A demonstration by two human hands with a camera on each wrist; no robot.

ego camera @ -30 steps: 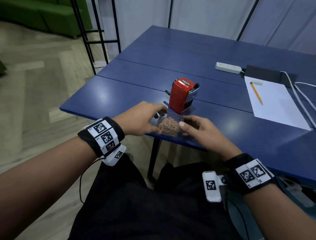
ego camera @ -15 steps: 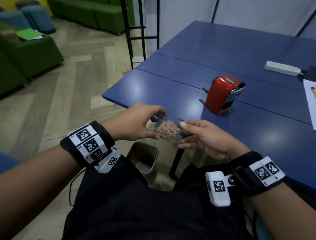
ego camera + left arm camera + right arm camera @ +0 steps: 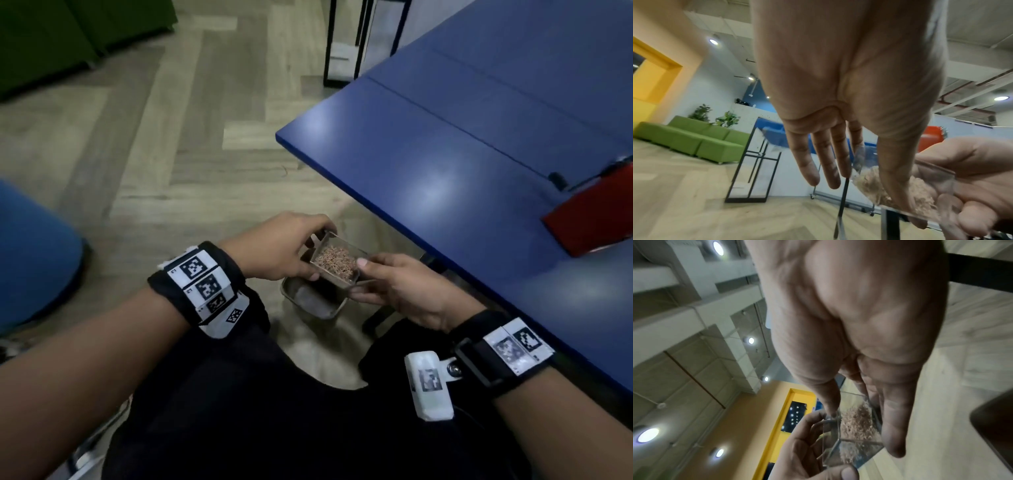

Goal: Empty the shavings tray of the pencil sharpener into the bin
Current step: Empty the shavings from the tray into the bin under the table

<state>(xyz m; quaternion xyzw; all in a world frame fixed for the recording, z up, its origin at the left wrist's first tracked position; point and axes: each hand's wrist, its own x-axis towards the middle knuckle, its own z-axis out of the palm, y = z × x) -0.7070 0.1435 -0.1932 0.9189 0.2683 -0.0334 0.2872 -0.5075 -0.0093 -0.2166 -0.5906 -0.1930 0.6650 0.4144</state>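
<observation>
Tray: we hold the clear shavings tray (image 3: 337,262) in the air off the near left corner of the bench (image 3: 445,178), over the bin (image 3: 310,301) that stands on the floor (image 3: 171,137) below it. The tray is roughly level, open side up, and its brown shavings (image 3: 334,261) are heaped near the rim.

Left grip: our left hand (image 3: 277,251) pinches the tray's left end, thumb on the near side and at least one finger across the far side. In the left wrist view the other fingers (image 3: 807,162) hang straight, touching nothing.

Right grip: our right hand (image 3: 400,291) pinches the right end, thumb on the rim and fingers curled beneath.

Sharpener: the red pencil sharpener (image 3: 596,216) stays on the bench toward its right edge, well apart from the tray.

Risk, missing the bin: the bin's mouth looks little wider than the tray, and our hands hide part of it. If we tip while the tray is off centre, we judge shavings would land on the floor.

Risk, drift: the shavings are light and loose. Poured from this height or tipped fast, some may scatter past the rim or onto our lap.

Risk, slipping: the tray is smooth plastic held only at its ends. Turning it over with such a light pinch could let it twist out and drop into the bin.

Risk, residue: fine dust may cling inside, so one tip may not empty it.
</observation>
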